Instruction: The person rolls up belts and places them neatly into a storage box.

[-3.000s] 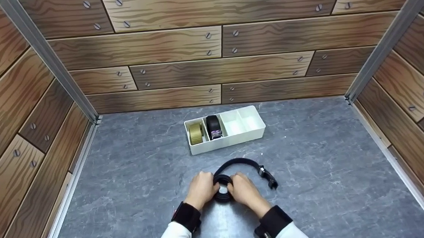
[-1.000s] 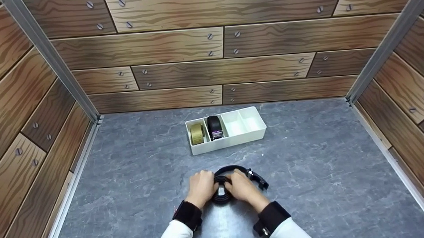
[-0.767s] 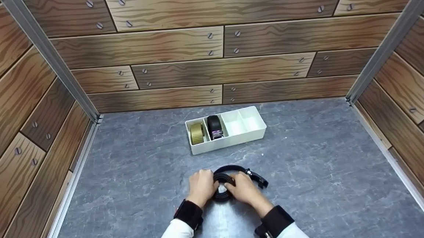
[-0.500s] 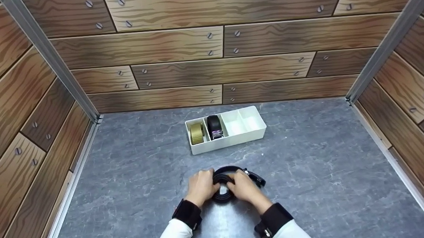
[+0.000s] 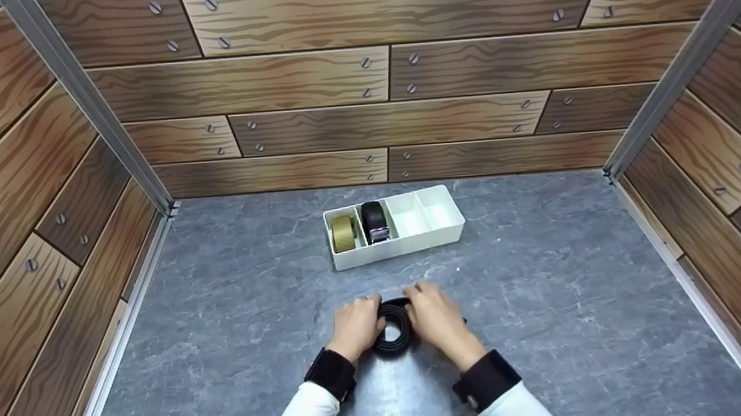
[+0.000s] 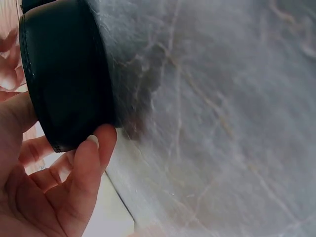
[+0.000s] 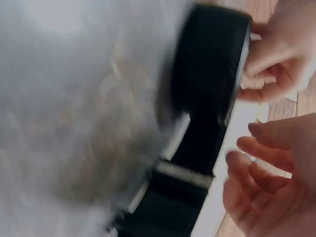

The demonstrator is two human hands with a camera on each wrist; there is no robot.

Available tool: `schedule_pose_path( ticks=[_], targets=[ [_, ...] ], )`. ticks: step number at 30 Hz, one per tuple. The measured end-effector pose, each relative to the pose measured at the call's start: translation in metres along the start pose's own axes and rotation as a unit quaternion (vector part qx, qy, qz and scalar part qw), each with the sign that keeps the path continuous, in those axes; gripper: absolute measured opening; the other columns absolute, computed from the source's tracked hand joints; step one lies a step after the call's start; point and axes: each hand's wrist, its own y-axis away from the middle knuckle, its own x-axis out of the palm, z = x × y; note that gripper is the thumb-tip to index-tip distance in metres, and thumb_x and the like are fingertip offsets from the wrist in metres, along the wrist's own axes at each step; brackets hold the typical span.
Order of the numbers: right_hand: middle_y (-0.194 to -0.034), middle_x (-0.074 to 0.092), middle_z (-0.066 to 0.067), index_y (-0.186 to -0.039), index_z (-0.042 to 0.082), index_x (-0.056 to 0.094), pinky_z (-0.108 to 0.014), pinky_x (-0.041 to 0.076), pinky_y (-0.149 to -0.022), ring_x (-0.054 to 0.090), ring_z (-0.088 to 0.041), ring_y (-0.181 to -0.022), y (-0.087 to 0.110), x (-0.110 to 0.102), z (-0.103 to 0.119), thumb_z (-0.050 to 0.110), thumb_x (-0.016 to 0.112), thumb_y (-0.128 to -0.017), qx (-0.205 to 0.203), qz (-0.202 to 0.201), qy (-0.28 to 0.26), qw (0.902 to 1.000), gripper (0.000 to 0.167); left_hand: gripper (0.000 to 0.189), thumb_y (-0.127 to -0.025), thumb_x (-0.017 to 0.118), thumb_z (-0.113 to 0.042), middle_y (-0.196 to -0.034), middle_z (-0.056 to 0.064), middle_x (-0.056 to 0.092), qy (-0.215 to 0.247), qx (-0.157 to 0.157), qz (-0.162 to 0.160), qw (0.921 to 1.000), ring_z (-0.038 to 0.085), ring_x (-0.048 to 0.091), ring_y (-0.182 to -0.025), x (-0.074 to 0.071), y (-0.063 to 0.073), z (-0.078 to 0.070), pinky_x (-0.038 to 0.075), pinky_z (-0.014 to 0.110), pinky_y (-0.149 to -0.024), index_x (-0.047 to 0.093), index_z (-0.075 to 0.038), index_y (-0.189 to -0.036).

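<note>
A black belt (image 5: 391, 348) stands on its edge, rolled into a coil in front of the person. My left hand (image 5: 355, 330) grips the coil's left side, thumb at the inner hole and fingers around the outer wrap. In the left wrist view, fingertips lie against the leather of the belt (image 6: 66, 74). My right hand (image 5: 438, 319) is beside the coil on the right, fingers loosely bent. The right wrist view shows that hand (image 7: 276, 177) apart from the belt's loose end, which carries a metal buckle (image 7: 182, 174). In the head view this hand mostly hides that end.
Behind the hands lies a white divided box (image 5: 405, 248) with several compartments. The leftmost holds a gold-coloured roll (image 5: 344, 235), and beside it is a rolled black belt with a shiny buckle (image 5: 378, 234). Wood-patterned walls (image 5: 314, 131) surround the grey marbled surface (image 5: 236, 319).
The belt's loose end with the buckle has come closer to the coil. My right hand has left the coil's inner edge and shifted right and away, while the left keeps its hold.
</note>
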Motion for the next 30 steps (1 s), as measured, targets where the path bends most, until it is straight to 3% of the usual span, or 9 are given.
schedule_pose_path(
  ticks=[2, 5, 9, 15, 18, 22, 26, 30],
  targets=[
    [-0.105, 0.06, -0.015, -0.119, 0.003, 0.067, -0.047, 0.052, -0.081, 0.06, -0.032, -0.094, -0.002, -0.003, -0.008, 0.008, 0.071, -0.085, -0.012, -0.004, 0.024, 0.9996, 0.034, 0.021, -0.081, 0.075, -0.023, -0.08, 0.013, 0.068, 0.0, 0.005, -0.01, 0.9999, 0.035, 0.065, -0.067, 0.001, 0.001, 0.0, 0.05, 0.046, -0.053, 0.058, -0.01, -0.085],
    [-0.1, 0.06, -0.013, -0.121, 0.009, 0.069, -0.05, 0.05, -0.081, 0.059, -0.034, -0.092, -0.003, -0.007, -0.019, 0.006, 0.07, -0.085, -0.012, 0.035, 0.028, 0.9989, 0.036, 0.021, -0.081, 0.075, -0.022, -0.081, 0.013, 0.067, 0.009, 0.008, -0.011, 0.9999, 0.036, 0.065, -0.068, 0.002, 0.001, 0.001, 0.049, 0.046, -0.053, 0.058, -0.01, -0.086],
    [-0.095, 0.066, -0.013, -0.123, 0.013, 0.069, -0.047, 0.052, -0.073, 0.063, -0.031, -0.081, -0.003, -0.009, -0.029, 0.004, 0.064, -0.089, 0.003, 0.105, -0.034, 0.9939, 0.035, 0.019, -0.083, 0.074, -0.019, -0.081, 0.015, 0.066, 0.032, 0.006, -0.006, 0.9995, 0.036, 0.065, -0.07, 0.001, 0.002, 0.0, 0.05, 0.046, -0.056, 0.058, -0.009, -0.088],
    [-0.073, 0.061, -0.001, -0.131, 0.01, 0.063, -0.035, 0.047, -0.055, 0.054, -0.014, -0.056, 0.001, -0.012, -0.035, 0.006, 0.06, -0.094, 0.027, 0.17, -0.136, 0.9756, 0.038, 0.018, -0.083, 0.073, -0.013, -0.081, 0.017, 0.064, 0.066, -0.005, -0.006, 0.9978, 0.038, 0.064, -0.071, 0.001, 0.004, -0.002, 0.051, 0.047, -0.058, 0.056, -0.008, -0.088],
    [-0.073, 0.061, 0.002, -0.134, 0.008, 0.06, -0.035, 0.049, -0.059, 0.055, -0.011, -0.059, 0.003, -0.011, -0.036, 0.008, 0.061, -0.094, 0.02, 0.186, -0.168, 0.968, 0.04, 0.017, -0.083, 0.072, -0.011, -0.081, 0.017, 0.064, 0.075, -0.009, -0.009, 0.9971, 0.038, 0.064, -0.07, 0.002, 0.005, -0.003, 0.05, 0.047, -0.057, 0.057, -0.008, -0.09],
    [-0.086, 0.068, -0.006, -0.136, 0.005, 0.057, -0.04, 0.052, -0.069, 0.061, -0.015, -0.07, 0.007, -0.007, -0.038, 0.012, 0.063, -0.094, 0.008, 0.19, -0.214, 0.958, 0.043, 0.016, -0.086, 0.071, -0.012, -0.083, 0.017, 0.063, 0.082, -0.02, -0.008, 0.9965, 0.038, 0.064, -0.07, 0.003, 0.007, -0.004, 0.051, 0.047, -0.059, 0.06, -0.006, -0.096],
    [-0.089, 0.069, -0.009, -0.139, 0.001, 0.053, -0.041, 0.054, -0.064, 0.065, -0.022, -0.068, 0.011, -0.003, -0.037, 0.018, 0.063, -0.096, 0.023, 0.182, -0.289, 0.9398, 0.047, 0.021, -0.09, 0.068, -0.014, -0.088, 0.019, 0.063, 0.092, -0.032, -0.017, 0.9951, 0.038, 0.065, -0.072, 0.002, 0.009, -0.005, 0.053, 0.047, -0.063, 0.06, -0.004, -0.107],
    [-0.095, 0.063, -0.012, -0.143, -0.001, 0.045, -0.045, 0.057, -0.061, 0.066, -0.033, -0.068, 0.015, -0.007, -0.031, 0.016, 0.059, -0.098, 0.043, 0.165, -0.394, 0.9031, 0.049, 0.026, -0.093, 0.065, -0.014, -0.091, 0.019, 0.061, 0.109, -0.038, -0.055, 0.9918, 0.04, 0.065, -0.071, -0.007, 0.01, -0.007, 0.054, 0.047, -0.061, 0.057, -0.005, -0.116]
  ],
)
